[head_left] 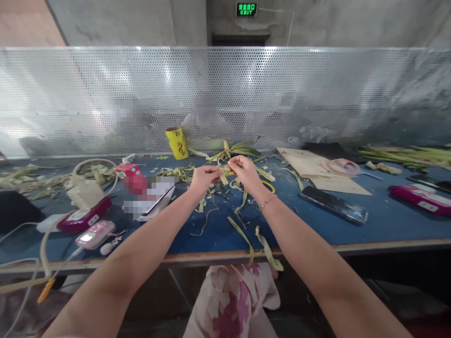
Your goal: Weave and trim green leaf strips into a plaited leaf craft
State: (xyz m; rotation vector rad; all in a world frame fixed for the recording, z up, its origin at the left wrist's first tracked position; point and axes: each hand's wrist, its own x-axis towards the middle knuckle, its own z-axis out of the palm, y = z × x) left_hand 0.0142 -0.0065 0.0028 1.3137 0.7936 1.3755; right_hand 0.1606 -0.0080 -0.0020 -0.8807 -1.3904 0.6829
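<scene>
Over the middle of the blue table, my left hand [205,180] and my right hand [245,172] meet with fingertips almost touching. Both are closed in a pinch on a small pale yellow-green leaf strip [224,178]; its far end is partly hidden by the fingers. A bracelet circles my right wrist. Behind my hands lies a heap of green leaf strips [243,148]. Shredded scraps are scattered below and around them. Two longer curled strips, one a pale leaf strip [267,249], hang at the table's front edge.
A yellow cardboard tube [177,143] stands by the perforated metal screen [229,75]. Left are a red box [131,174], a phone on a stand [155,202], power strips and cables. Right lie a black phone [334,204], brown paper [306,164], a pink tape roll [341,167] and stalks.
</scene>
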